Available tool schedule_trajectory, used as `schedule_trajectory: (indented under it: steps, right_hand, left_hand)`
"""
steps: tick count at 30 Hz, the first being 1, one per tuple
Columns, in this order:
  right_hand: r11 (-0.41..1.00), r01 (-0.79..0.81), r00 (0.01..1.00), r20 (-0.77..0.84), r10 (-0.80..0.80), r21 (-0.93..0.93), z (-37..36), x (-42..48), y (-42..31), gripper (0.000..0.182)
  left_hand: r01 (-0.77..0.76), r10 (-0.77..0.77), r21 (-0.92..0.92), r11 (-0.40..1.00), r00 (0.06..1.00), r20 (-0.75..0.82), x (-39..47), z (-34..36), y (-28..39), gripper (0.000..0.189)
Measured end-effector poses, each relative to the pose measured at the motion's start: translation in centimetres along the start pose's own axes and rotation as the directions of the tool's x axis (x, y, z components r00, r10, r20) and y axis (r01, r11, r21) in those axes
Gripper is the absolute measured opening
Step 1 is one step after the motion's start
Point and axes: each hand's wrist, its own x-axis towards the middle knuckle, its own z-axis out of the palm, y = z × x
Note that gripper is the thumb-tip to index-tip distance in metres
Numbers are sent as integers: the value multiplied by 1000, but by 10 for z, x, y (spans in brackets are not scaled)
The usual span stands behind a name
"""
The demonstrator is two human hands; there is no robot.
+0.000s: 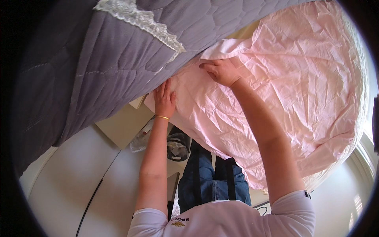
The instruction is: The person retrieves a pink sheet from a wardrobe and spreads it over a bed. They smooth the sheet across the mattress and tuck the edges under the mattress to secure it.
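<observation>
A creased pink fitted sheet (275,97) covers the mattress on the right. My left hand (165,102) lies on the sheet's left part, its fingertips at the lower edge of a grey quilted cover (130,53). That hand wears a thin gold-coloured bracelet, and its thumb stands apart from the fingers. Farther along, my right hand (221,72) rests on the pink cloth with curled fingers pointing left. Just beyond its knuckles, a turned-up edge of the sheet (229,49) lies folded. Whether the right fingers grip any cloth cannot be made out.
White lace trim (148,26) runs along the grey cover, which rises on the left. Below my left arm are a beige cabinet (123,126), a clear plastic bag (140,139) and a dark round container (178,148). A black cable (91,195) crosses the pale floor.
</observation>
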Motion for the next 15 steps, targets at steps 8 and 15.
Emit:
schedule_trajectory:
  steps: [8, 15]
  right_hand:
    - [895, -273, 955, 13, 297, -353, 11, 7, 28, 35]
    - [843, -354, 933, -212, 290, -406, 30, 25, 38, 50]
  left_hand:
    - [76, -70, 226, 971, 997, -36, -11, 22, 23, 57]
    - [152, -148, 239, 959, 988, -34, 11, 28, 21, 57]
